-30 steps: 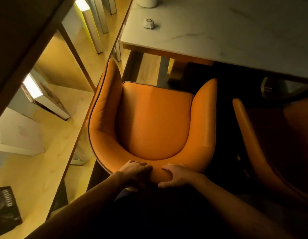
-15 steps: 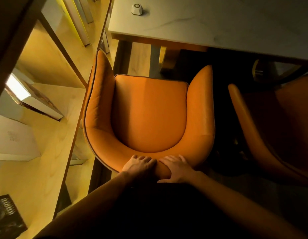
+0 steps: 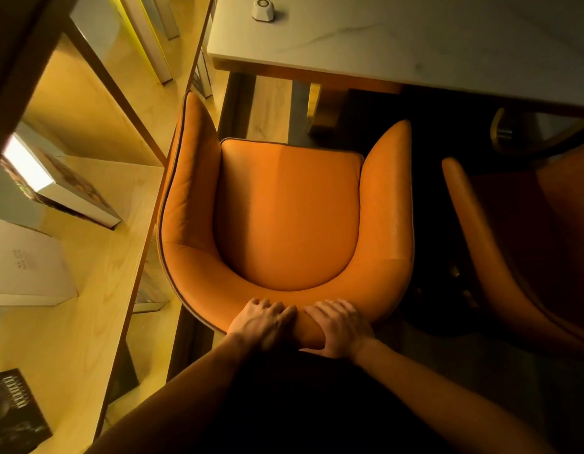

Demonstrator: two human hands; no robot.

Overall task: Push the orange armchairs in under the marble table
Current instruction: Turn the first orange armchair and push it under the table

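Both hands rest side by side on the top of the curved backrest of the orange leather armchair (image 3: 284, 217), nearest the viewer. The left hand (image 3: 261, 321) lies palm-down with its fingers held close together, bent over the backrest's inner edge. The right hand (image 3: 339, 326) sits just beside it, fingers loosely spread across the padding and the thumb wrapped down the outer face of the backrest. The index fingers of the two hands nearly touch; whether they make contact cannot be determined.

Directly beyond the fingertips lies the rounded seat cushion, flanked by two tapered armrests pointing away from the viewer. The armrest tips stand short of the near edge of the white marble-topped table (image 3: 415, 44); a strip of floor shows between seat front and table edge. The armchair is therefore not yet under the table.

To the right of the right hand's fingers, well apart, a second orange armchair (image 3: 519, 244) is partly in shadow, and its front edge reaches under the table's edge.

To the left of the left hand's fingers stands a light wooden shelving unit (image 3: 97, 244) holding flat boxes and books.

Farthest from the fingers, a small white round-topped device (image 3: 263, 8) stands on the tabletop near its left corner.
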